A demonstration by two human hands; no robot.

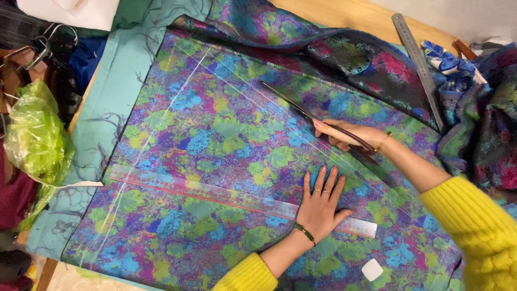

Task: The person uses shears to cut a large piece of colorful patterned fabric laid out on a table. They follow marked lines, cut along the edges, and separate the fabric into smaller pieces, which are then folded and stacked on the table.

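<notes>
Wooden table (344, 13) under multicoloured fabric (215, 134) — mostly hidden. Two rulers: clear ruler (215, 193) beneath flat, spread left hand (319, 207); metal ruler (420, 64) apart. Right hand (350, 134) gripping one scissors (301, 110) — handles hidden.

Crumpled green plastic bag (35, 134), far left

Wooden table (344, 13) under teal cloth (116, 86)
</notes>
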